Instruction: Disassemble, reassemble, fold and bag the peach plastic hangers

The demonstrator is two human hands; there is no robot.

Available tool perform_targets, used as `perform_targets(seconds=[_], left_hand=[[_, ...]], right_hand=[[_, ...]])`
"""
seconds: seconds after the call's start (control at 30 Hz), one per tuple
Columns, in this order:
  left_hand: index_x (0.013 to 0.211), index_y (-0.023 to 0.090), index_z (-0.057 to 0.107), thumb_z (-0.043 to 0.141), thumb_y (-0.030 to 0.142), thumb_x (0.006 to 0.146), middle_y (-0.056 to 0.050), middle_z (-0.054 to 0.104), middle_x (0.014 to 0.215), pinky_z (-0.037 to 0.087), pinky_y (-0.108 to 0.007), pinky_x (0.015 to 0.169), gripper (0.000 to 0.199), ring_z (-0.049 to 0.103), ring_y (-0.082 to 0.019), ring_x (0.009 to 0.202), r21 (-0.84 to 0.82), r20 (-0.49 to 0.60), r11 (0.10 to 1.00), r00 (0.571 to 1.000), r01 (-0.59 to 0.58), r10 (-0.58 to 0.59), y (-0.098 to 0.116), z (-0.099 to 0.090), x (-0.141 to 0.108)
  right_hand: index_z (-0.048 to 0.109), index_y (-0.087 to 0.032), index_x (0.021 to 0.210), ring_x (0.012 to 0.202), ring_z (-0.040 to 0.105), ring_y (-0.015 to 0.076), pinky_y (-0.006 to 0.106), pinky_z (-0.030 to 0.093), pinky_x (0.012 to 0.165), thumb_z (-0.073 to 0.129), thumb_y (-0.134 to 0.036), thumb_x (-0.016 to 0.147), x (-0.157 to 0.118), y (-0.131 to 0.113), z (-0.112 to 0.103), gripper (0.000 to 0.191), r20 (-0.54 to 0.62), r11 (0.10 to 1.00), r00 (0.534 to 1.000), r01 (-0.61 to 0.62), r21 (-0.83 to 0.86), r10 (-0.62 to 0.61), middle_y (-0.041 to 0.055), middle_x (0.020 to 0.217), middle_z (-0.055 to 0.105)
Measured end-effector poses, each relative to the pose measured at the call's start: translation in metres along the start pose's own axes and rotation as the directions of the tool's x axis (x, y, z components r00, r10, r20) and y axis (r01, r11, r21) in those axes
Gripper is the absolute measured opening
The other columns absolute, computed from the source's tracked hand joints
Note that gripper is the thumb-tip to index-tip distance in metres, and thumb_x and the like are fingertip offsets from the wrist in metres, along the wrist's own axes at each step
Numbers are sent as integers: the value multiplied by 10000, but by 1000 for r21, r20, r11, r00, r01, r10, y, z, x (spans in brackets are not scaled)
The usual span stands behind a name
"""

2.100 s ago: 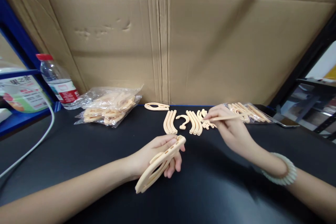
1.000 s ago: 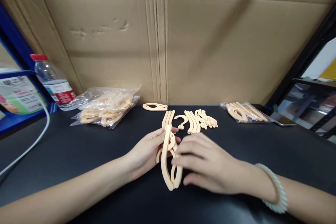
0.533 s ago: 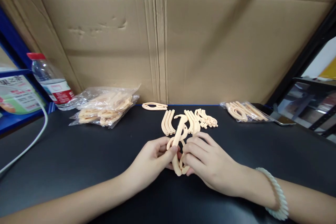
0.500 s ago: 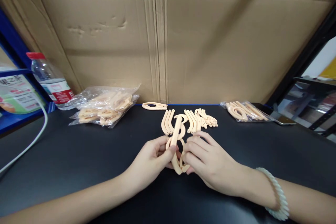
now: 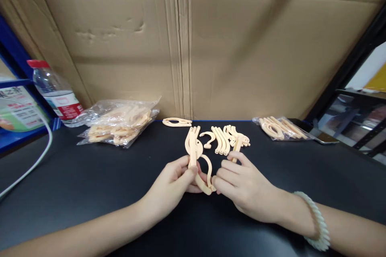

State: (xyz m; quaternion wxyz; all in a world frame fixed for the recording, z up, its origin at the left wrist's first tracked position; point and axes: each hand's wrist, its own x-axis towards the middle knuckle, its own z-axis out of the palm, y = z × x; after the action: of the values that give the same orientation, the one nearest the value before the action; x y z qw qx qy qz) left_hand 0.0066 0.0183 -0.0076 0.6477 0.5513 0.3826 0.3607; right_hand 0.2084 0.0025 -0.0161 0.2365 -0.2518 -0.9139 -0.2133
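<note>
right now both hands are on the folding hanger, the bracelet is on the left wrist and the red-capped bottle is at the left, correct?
Not quite: the head view shows the bracelet on the right wrist, not the left. The rest stands: the left hand and right hand are both on the folding hanger, and the red-capped bottle is at the left.

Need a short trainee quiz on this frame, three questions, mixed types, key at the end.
1. True or false: the left hand holds a beige curved part.
2. Which wrist wears the pale bracelet?
3. Where does the question-mark-shaped hook lie?
A) Inside a plastic bag
B) Between two sets of curved strips
C) On the blue shelf

Key: 1 true; 2 the right; 3 B.
</note>
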Motion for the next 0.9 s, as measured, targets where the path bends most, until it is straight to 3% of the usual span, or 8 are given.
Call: perform_targets(seconds=[0.2, 0.37, 0.5, 0.7, 0.9], left_hand=[[774, 143, 575, 638, 423, 849, -103, 749, 801, 564, -328, 751, 296, 718, -225, 782, -77, -62, 996, 997, 42, -47, 0, -7, 3], [837, 144, 601, 640, 406, 855, -101, 750, 823, 550, -380, 823, 266, 716, -243, 833, -130, -36, 991, 999, 23, -28, 0, -9, 3], [887, 144, 608, 639, 392, 863, -99, 750, 820, 548, -355, 810, 251, 718, -242, 848, -143, -37, 990, 999, 13, -19, 1, -9, 3], [839, 149, 588, 651, 428, 845, -91, 743, 791, 552, -377, 810, 287, 718, -244, 823, -149, -22, 989, 1000, -1, -3, 1, -10, 3], [878, 145, 586, 649, 435, 846, -100, 746, 810, 545, -407, 836, 299, 720, -244, 811, -151, -2, 989, 1000, -1, 0, 2, -11, 0]], right_hand=[[580, -176, 769, 624, 465, 138, 330, 305, 718, 416, -65, 942, -1, 6, -5, 263, -59, 994, 995, 82, -69, -86, -13, 652, 586], [530, -199, 831, 681, 556, 122, 380, 323, 916, 445, -124, 958, -11, 32, 2, 170, -99, 961, 975, -175, 216, 199, -20, 743, 626], [522, -222, 924, 690, 586, 140, 471, 318, 1004, 459, -123, 932, -16, 60, 9, 117, -87, 919, 943, -289, 267, 321, -3, 813, 653], [598, -219, 962, 1025, 581, 212, 460, 412, 965, 447, -110, 930, -4, 75, 12, 189, -5, 930, 971, -226, 291, 238, 63, 978, 666], [610, -190, 894, 904, 597, 183, 364, 496, 833, 495, -51, 889, 16, 67, 22, 180, 97, 873, 964, -264, 411, 246, 50, 908, 666]])
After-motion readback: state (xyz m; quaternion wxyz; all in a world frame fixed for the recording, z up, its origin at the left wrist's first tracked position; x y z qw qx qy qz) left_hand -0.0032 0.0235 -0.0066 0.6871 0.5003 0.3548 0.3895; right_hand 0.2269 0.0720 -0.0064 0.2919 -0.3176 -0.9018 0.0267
